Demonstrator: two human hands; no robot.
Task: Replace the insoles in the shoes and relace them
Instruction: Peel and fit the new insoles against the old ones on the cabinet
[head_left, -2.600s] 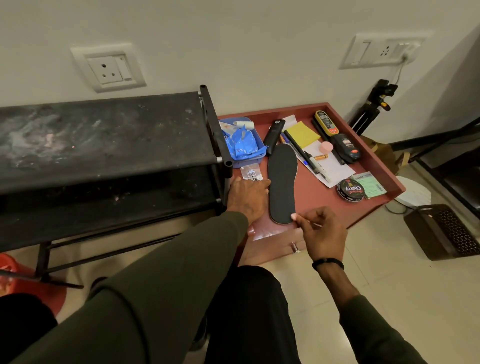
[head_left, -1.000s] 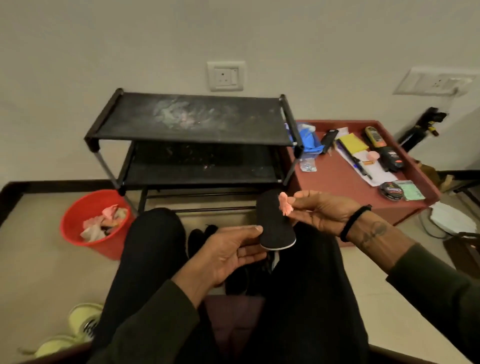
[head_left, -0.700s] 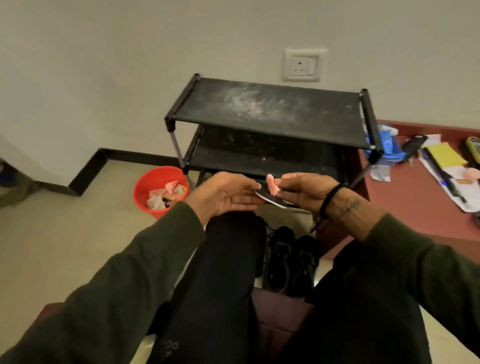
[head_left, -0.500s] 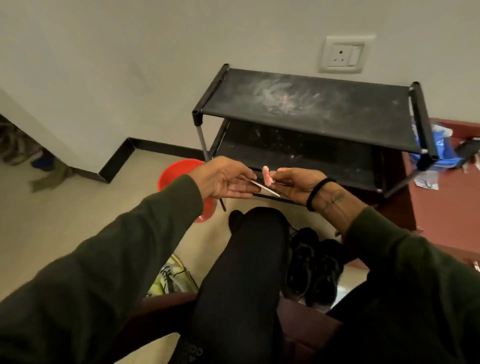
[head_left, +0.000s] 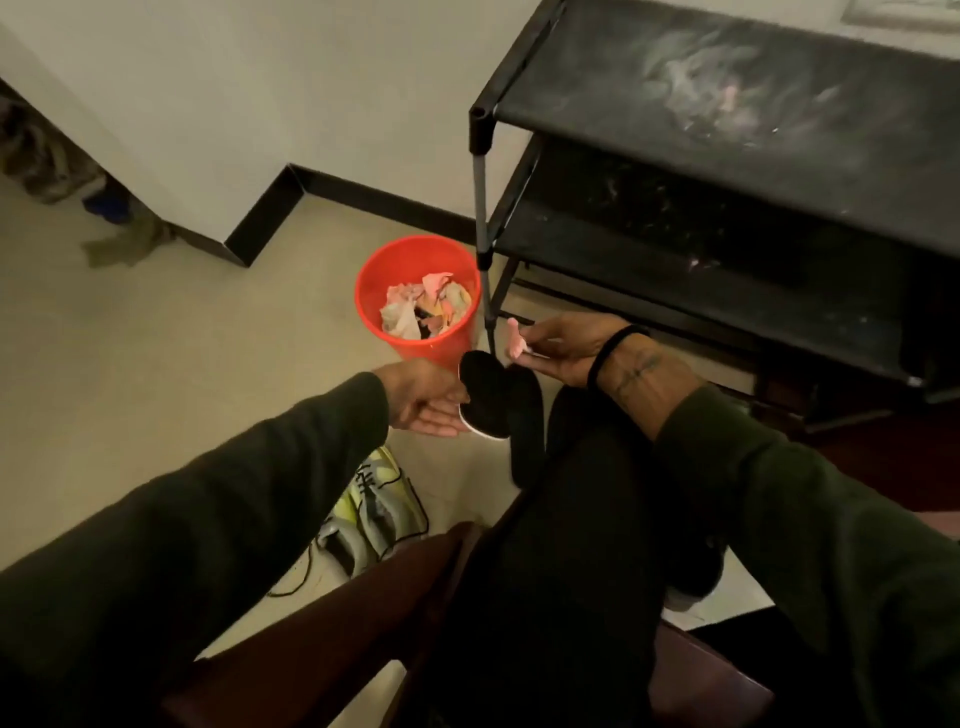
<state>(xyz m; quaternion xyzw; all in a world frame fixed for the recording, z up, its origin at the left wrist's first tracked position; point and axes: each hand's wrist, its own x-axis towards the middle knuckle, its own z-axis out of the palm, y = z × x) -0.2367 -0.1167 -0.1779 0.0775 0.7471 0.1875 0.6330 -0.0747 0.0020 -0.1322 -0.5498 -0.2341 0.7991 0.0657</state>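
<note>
- The left hand (head_left: 431, 402) lies palm up with fingers fairly straight, carrying the black insole (head_left: 496, 402) at its near end; the insole's dark top faces up and a pale edge shows at its underside.
- The right hand (head_left: 563, 353) pinches a small pink scrap (head_left: 514, 340) between thumb and fingertips, along with what may be a thin pale strip; the blur makes that hard to settle.
- The scrap hangs close to the rim of the orange bin (head_left: 415, 291), which already holds crumpled paper.
- In my judgement the step in hand is to drop the scrap in the bin: carry the right hand over the bin's mouth before letting go, so the light piece falls inside and not on the floor.
- Keep the left palm level meanwhile, since the insole only rests there and could slide off toward the knee.
- The shoe to be fitted, a yellow-green sneaker (head_left: 376, 512), lies on the floor below the left forearm, with a loose dark lace (head_left: 296, 582) trailing beside it.
- A black shoe rack (head_left: 727, 156) stands beyond the right hand, against the wall.
</note>
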